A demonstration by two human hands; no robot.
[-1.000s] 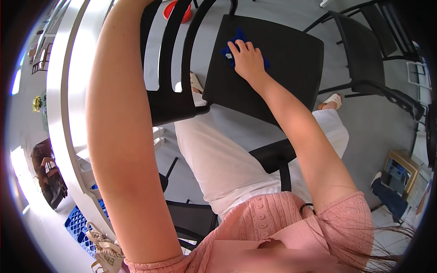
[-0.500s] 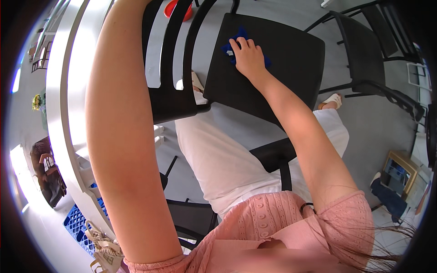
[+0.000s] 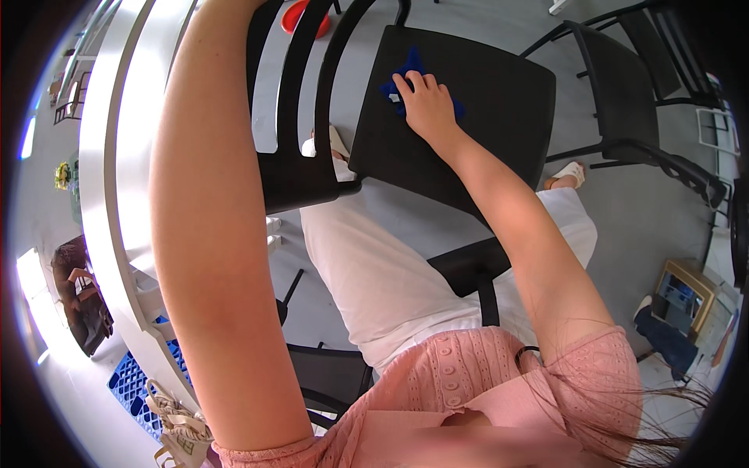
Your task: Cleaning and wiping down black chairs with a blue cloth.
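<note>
Pressing a bunched blue cloth (image 3: 413, 58) onto the seat (image 3: 495, 93) of a black chair (image 3: 289, 97), the right hand (image 3: 427, 105) lies over it with its fingers bent; whether they close tightly around a fold, I cannot tell. A small pale patch shows at the cloth's left edge. The left arm (image 3: 211, 203) reaches up past the chair's slatted back, but its hand lies beyond the upper edge, so its state cannot be told. As for progress, the cloth covers only part of the seat, toward the side by the backrest; the wider stretch to its right lies uncovered. No clear mark shows which areas the cloth has already passed over, so what is done and what is left stay uncertain. Another black chair (image 3: 620, 86) stands to the right, and a red basin (image 3: 306, 19) sits on the floor beyond the backrest.
</note>
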